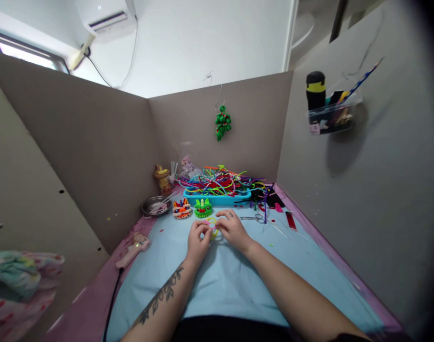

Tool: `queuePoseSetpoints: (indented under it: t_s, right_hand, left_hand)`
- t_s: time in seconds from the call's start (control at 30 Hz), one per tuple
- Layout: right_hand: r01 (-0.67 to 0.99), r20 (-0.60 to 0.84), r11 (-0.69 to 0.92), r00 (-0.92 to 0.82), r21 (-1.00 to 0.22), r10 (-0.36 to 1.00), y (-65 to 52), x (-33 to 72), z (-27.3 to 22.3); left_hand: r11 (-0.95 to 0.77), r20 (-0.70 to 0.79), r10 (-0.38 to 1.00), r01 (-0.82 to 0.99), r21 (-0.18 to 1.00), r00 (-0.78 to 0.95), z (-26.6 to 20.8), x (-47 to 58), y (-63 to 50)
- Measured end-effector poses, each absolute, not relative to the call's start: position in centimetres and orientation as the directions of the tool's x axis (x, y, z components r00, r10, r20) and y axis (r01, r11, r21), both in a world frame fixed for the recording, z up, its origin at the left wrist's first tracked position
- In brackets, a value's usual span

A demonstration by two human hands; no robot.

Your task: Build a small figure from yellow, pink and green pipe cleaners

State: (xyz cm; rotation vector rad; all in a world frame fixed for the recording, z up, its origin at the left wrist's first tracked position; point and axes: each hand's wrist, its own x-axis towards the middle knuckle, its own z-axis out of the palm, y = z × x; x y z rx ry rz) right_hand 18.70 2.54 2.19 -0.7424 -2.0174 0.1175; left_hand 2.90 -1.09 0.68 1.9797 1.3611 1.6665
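My left hand (198,241) and my right hand (232,229) meet over the blue cloth, fingertips pinched close together. Between them is a small piece of fuzzy pipe cleaner, with a yellow loop (212,220) and a bit of pink (205,222) showing; my fingers cover much of it. Just beyond my hands stand two small fuzzy animal heads, one orange and white (182,209), the other green (203,208). Metal scissors (253,218) lie to the right of my right hand.
A blue tray (217,198) heaped with colourful pipe cleaners stands at the back. To the left are a metal bowl (155,207), a lidded cup (163,180) and a corded pink glue gun (134,251). Grey partitions (217,156) enclose the table; a clear bin (331,119) hangs right.
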Motion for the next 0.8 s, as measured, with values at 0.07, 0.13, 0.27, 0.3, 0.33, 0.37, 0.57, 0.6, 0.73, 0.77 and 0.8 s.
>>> queuePoseSetpoints:
  t_s: [0.07, 0.13, 0.27, 0.3, 0.33, 0.37, 0.57, 0.6, 0.73, 0.77, 0.8]
  right_hand:
    - [0.484, 0.744, 0.791, -0.353, -0.373, 0.567, 2.4, 18.6, 2.2]
    - [0.536, 0.732, 0.758, -0.333, -0.371, 0.594, 2.2, 18.4, 2.4]
    - [0.605, 0.714, 0.699, -0.287, -0.382, 0.638, 2.0, 18.0, 2.5]
    - [0.593, 0.712, 0.700, -0.281, -0.398, 0.643, 2.1, 18.0, 2.5]
    - [0.568, 0.711, 0.708, -0.279, -0.420, 0.645, 2.2, 18.0, 2.5]
    - [0.534, 0.711, 0.720, -0.281, -0.443, 0.645, 2.4, 18.0, 2.4]
    - [0.361, 0.699, 0.730, -0.237, -0.581, 0.674, 2.7, 18.2, 2.3]
    - [0.341, 0.694, 0.715, -0.204, -0.611, 0.690, 2.6, 18.1, 2.4]
    - [0.285, 0.618, 0.635, -0.158, -0.718, 0.770, 2.2, 17.7, 2.6]
    - [0.273, 0.583, 0.607, -0.172, -0.746, 0.794, 2.2, 17.6, 2.6]
    - [0.259, 0.546, 0.578, -0.190, -0.774, 0.816, 2.2, 17.5, 2.5]
  left_hand:
    - [-0.557, 0.671, 0.739, 0.511, 0.654, -0.053, 0.7, 3.0, -1.2]
    - [-0.565, 0.676, 0.736, 0.520, 0.640, -0.033, 0.7, 3.1, -1.3]
    - [-0.564, 0.682, 0.730, 0.533, 0.631, -0.034, 0.6, 3.3, -1.3]
    - [-0.559, 0.682, 0.730, 0.537, 0.632, -0.042, 0.6, 3.2, -1.2]
    - [-0.551, 0.681, 0.731, 0.542, 0.634, -0.052, 0.5, 3.2, -1.2]
    - [-0.544, 0.678, 0.733, 0.547, 0.637, -0.061, 0.5, 3.1, -1.1]
    - [-0.557, 0.676, 0.736, 0.536, 0.634, -0.035, 0.3, 3.0, -1.1]
    - [-0.563, 0.678, 0.734, 0.530, 0.634, -0.032, 0.3, 3.0, -1.1]
    - [-0.557, 0.675, 0.735, 0.516, 0.651, -0.058, 0.5, 3.1, -1.2]
    - [-0.551, 0.672, 0.738, 0.514, 0.658, -0.070, 0.6, 3.0, -1.2]
    - [-0.545, 0.668, 0.740, 0.511, 0.665, -0.080, 0.7, 3.0, -1.3]
